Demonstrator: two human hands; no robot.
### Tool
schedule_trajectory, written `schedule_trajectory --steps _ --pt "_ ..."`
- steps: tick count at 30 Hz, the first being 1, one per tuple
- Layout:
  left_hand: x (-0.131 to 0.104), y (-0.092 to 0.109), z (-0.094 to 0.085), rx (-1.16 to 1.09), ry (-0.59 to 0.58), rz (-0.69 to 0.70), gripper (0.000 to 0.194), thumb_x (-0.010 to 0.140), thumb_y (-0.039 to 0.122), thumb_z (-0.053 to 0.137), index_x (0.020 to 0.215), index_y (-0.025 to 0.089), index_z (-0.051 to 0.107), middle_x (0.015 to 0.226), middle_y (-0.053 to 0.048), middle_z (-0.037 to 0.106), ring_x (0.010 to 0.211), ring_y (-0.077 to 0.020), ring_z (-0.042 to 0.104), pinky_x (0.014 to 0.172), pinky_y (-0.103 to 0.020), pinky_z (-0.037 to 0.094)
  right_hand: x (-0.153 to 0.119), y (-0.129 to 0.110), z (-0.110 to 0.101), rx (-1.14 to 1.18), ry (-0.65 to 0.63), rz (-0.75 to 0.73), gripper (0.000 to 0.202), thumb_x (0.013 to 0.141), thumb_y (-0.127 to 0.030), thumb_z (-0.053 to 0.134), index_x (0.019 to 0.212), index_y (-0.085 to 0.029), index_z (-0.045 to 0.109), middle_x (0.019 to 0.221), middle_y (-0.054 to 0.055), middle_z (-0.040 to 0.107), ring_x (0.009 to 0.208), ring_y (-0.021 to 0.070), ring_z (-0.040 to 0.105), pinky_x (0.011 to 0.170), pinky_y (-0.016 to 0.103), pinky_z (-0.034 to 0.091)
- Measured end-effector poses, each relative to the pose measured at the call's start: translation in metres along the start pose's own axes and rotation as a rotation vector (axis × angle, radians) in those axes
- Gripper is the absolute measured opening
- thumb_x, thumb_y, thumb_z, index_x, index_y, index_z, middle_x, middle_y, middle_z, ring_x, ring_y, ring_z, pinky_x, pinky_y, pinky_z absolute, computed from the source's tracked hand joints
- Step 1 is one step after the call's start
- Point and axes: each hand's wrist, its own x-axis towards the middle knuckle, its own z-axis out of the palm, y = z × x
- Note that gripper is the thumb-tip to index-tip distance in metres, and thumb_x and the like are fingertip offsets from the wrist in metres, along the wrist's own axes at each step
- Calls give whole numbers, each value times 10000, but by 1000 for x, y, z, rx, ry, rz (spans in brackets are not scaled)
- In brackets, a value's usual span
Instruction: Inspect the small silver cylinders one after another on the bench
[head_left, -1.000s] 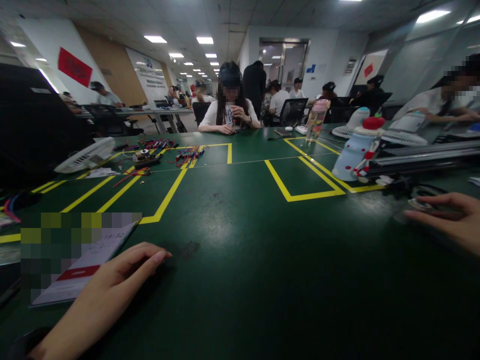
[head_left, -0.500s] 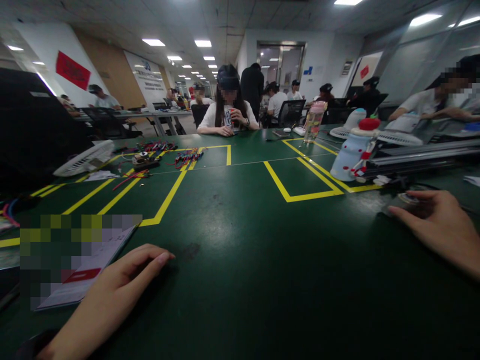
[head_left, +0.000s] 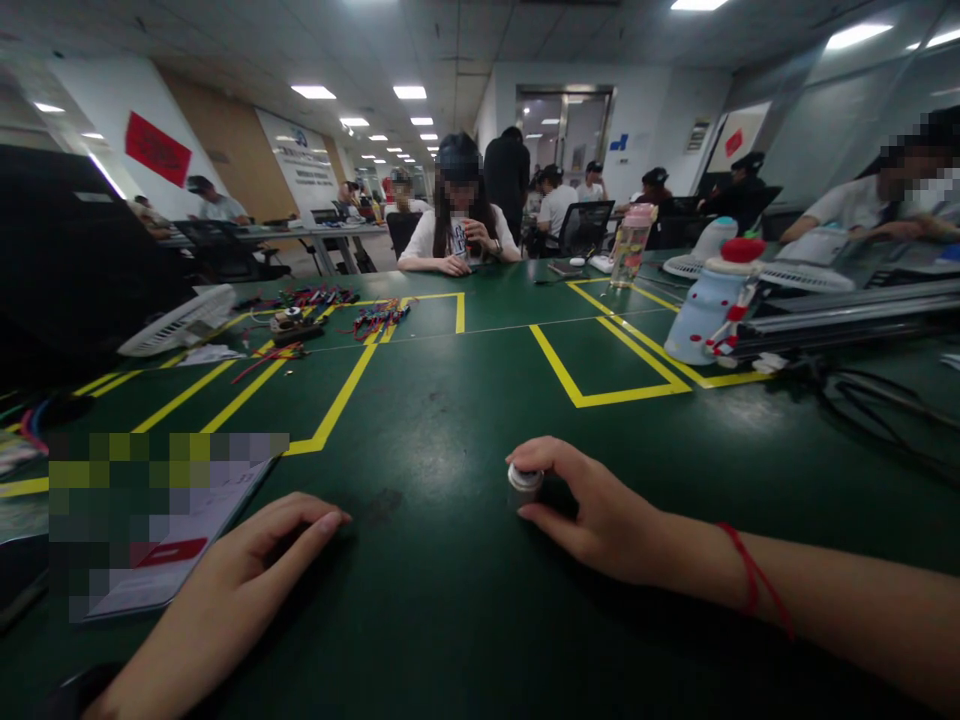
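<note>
My right hand (head_left: 600,510) is closed round a small grey cylinder (head_left: 524,490) with a whitish rim, near the middle of the table. The thumb is low on its near side, and the index finger lies over the far side of the top. A red string bracelet circles the right wrist. My left hand (head_left: 274,550) rests on the green table with its fingers loosely stretched out and nothing visible in it. Just left of that hand lies a flat printed sheet or booklet (head_left: 225,520), partly pixelated and partly covered by the forearm.
Bundles of coloured wires (head_left: 381,318) and a white fan (head_left: 180,320) are at the back left. At the back right stand a blue bottle (head_left: 697,315), a clear bottle (head_left: 631,250), metal rails (head_left: 847,312) and black cables (head_left: 862,400). A person (head_left: 457,225) sits opposite.
My right hand has come from the far right to the table's middle, bringing the small grey cylinder with it. My left hand stays in place.
</note>
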Motion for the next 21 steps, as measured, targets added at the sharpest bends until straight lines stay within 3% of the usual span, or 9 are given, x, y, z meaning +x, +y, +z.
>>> schedule_trajectory --steps 4,6,9,13,16,21 --pt "6 20 8 5 -54 111 283 903 487 494 1062 286 615 1095 -2 653 1041 -235 601 919 -344 466 0 5 2 122 7 105 591 796 -228 643 1299 -276 336 1186 17 541 1067 104 548 982 304 460" --pt "12 47 18 -2 -48 253 250 904 440 520 1102 317 611 1144 5 634 1082 -219 577 948 -345 451 0 6 3 213 4 160 648 764 -247 686 1299 -264 319 1171 19 553 1058 103 560 963 294 475" --pt "23 96 38 -54 -9 471 234 925 353 510 1127 325 624 1158 4 622 1084 -189 567 985 -348 428 1 8 4 309 -6 204 572 743 -273 714 1212 -233 389 1152 26 566 1043 106 574 925 281 494" --pt "36 139 55 -79 26 537 144 873 277 593 950 267 714 1085 -19 629 1054 -201 566 949 -377 442 3 7 4 360 -25 181 508 741 -257 711 1166 -213 437 1118 26 582 996 101 585 875 265 505" --pt "40 141 54 -128 73 509 113 854 254 612 839 230 722 990 -25 630 977 -196 588 890 -370 461 4 5 3 354 -28 181 471 743 -252 702 1147 -198 467 1101 33 588 983 107 585 865 268 501" --pt "43 115 50 -167 65 434 135 860 328 607 875 243 711 956 -16 637 921 -186 602 848 -347 460 4 3 1 267 33 198 397 739 -205 664 1091 -186 483 1020 27 602 911 106 587 817 261 492"
